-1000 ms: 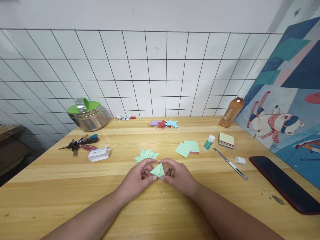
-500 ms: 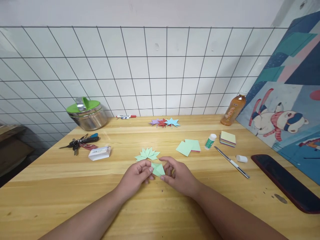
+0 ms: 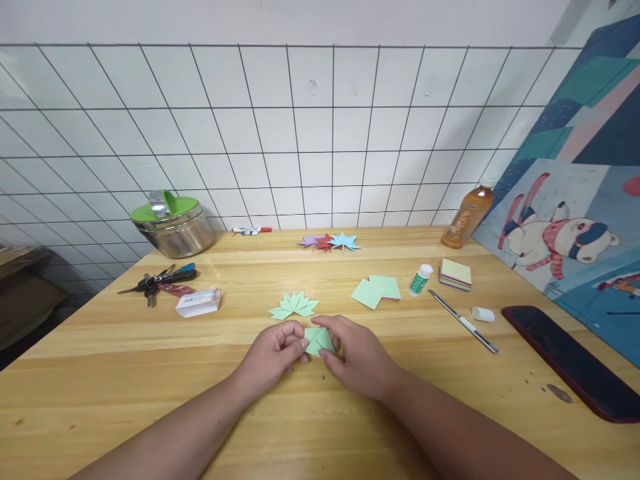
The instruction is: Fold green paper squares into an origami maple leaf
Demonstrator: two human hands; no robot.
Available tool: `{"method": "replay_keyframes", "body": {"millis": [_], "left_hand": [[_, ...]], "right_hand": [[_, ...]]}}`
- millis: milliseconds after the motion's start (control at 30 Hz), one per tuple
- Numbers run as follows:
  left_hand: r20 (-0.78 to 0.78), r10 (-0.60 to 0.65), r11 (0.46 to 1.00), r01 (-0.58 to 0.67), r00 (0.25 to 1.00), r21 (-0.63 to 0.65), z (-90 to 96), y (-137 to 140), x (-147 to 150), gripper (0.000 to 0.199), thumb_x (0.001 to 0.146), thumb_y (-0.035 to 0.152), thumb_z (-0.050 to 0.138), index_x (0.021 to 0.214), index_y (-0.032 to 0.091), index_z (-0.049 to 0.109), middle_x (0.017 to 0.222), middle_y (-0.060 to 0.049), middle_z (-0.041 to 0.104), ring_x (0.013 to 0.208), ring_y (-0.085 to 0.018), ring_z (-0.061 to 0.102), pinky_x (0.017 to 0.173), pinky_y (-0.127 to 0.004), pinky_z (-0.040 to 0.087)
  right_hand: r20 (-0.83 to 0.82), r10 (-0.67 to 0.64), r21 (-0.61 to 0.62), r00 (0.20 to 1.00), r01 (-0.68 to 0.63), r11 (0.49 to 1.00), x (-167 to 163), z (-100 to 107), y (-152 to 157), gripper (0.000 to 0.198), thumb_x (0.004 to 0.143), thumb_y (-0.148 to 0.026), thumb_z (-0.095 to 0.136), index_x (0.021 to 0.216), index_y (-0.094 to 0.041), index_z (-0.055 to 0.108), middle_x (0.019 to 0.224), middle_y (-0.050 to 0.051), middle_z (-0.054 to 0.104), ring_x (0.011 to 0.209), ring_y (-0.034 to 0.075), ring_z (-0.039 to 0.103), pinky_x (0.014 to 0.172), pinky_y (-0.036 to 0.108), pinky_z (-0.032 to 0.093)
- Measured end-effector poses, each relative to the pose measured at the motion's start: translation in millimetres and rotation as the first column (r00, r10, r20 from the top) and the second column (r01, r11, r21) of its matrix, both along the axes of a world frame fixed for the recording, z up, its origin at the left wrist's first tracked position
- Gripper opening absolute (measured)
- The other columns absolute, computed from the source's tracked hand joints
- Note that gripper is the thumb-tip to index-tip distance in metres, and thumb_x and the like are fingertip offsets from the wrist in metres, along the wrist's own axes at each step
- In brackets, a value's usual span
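Between my hands is a small piece of folded green paper [image 3: 318, 340] with creases across its face. My left hand [image 3: 277, 348] pinches its left edge between thumb and fingers. On the other side, my right hand [image 3: 356, 353] grips the right edge, thumb below and forefinger along the top; its other fingers are partly hidden behind the paper. Just beyond my hands lies a green pointed paper leaf [image 3: 294, 305]. Loose green paper squares [image 3: 376, 291] overlap to the right of it.
Purple, red and blue paper leaves [image 3: 330, 243] lie at the back. On the right are a glue stick [image 3: 421, 280], its cap [image 3: 483, 314], a utility knife [image 3: 463, 321], a paper stack [image 3: 455, 275], a bottle [image 3: 467, 217] and a phone [image 3: 570, 363]. Keys [image 3: 160, 283], a box [image 3: 199, 303] and a pot [image 3: 175, 230] stand left.
My right hand has closed in on the folded paper, its forefinger now along the top edge. The paper has turned and shifted slightly to the right. The camera view has tilted slightly.
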State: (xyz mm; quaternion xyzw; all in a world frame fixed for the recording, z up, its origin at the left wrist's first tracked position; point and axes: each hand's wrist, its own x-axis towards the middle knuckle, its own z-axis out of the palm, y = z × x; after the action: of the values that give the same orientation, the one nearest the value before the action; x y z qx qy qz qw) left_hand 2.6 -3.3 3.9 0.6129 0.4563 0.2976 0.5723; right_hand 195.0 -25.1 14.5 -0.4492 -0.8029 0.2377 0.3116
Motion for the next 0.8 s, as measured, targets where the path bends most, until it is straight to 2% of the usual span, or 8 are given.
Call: {"method": "replay_keyframes", "body": {"millis": [167,267,367,500,667,800], "left_hand": [[0.01,-0.005,1.0,0.005,1.0,0.003,-0.4,1,1,0.022,0.079,0.037,0.057,0.078,0.017,0.049,0.065,-0.001,0.061,0.061,-0.013,0.056,0.047,-0.018,0.035],[0.008,-0.011,1.0,0.011,1.0,0.025,-0.9,1,1,0.021,0.08,0.037,0.056,0.083,0.017,0.052,0.066,0.0,0.059,0.059,-0.011,0.052,0.048,-0.018,0.035],[0.001,-0.018,0.998,0.018,1.0,0.06,-1.0,1,0,0.021,0.08,0.036,0.056,0.082,0.016,0.054,0.061,0.003,0.053,0.053,-0.009,0.044,0.049,-0.019,0.035],[0.008,-0.023,0.997,0.022,1.0,0.074,-0.2,1,1,0.019,0.079,0.035,0.056,0.081,0.015,0.055,0.062,0.002,0.052,0.056,-0.01,0.044,0.052,-0.02,0.036],[0.043,-0.102,0.99,0.097,0.994,0.099,2.7,-3,4,0.013,0.078,0.027,0.056,0.083,0.015,0.055,0.069,0.0,0.056,0.064,-0.012,0.048,0.06,-0.023,0.037],[0.131,-0.178,0.983,0.171,0.975,0.061,5.4,-3,3,0.015,0.075,0.02,0.054,0.089,0.016,0.053,0.074,-0.001,0.057,0.066,-0.013,0.049,0.06,-0.023,0.035]], "right_hand": [[-0.073,-0.071,-0.105,0.995,0.063,0.992,3,-4,4,0.047,0.078,-0.01,0.04,0.121,-0.028,0.048,0.066,-0.005,0.057,0.051,0.01,0.046,0.054,0.022,0.038],[-0.164,-0.063,-0.164,0.984,0.036,0.986,1,-6,5,0.027,0.078,-0.013,0.045,0.099,-0.024,0.059,0.069,-0.003,0.06,0.056,0.009,0.05,0.054,0.02,0.038],[-0.249,-0.02,-0.238,0.968,-0.041,0.97,-3,-8,4,0.009,0.078,-0.018,0.05,0.081,-0.02,0.058,0.069,-0.002,0.06,0.059,0.009,0.052,0.055,0.018,0.04],[-0.326,0.021,-0.292,0.945,-0.122,0.949,-8,-8,1,0.01,0.076,-0.014,0.051,0.084,-0.021,0.055,0.07,-0.003,0.058,0.058,0.008,0.052,0.054,0.017,0.041],[-0.329,-0.016,-0.253,0.944,-0.072,0.965,-9,-9,1,0.015,0.076,-0.011,0.05,0.086,-0.021,0.056,0.077,-0.002,0.061,0.067,0.009,0.056,0.061,0.019,0.044],[-0.34,-0.091,-0.296,0.936,-0.015,0.955,-9,-10,3,0.014,0.077,-0.014,0.051,0.086,-0.021,0.058,0.08,-0.001,0.062,0.065,0.009,0.057,0.059,0.02,0.044]]}}
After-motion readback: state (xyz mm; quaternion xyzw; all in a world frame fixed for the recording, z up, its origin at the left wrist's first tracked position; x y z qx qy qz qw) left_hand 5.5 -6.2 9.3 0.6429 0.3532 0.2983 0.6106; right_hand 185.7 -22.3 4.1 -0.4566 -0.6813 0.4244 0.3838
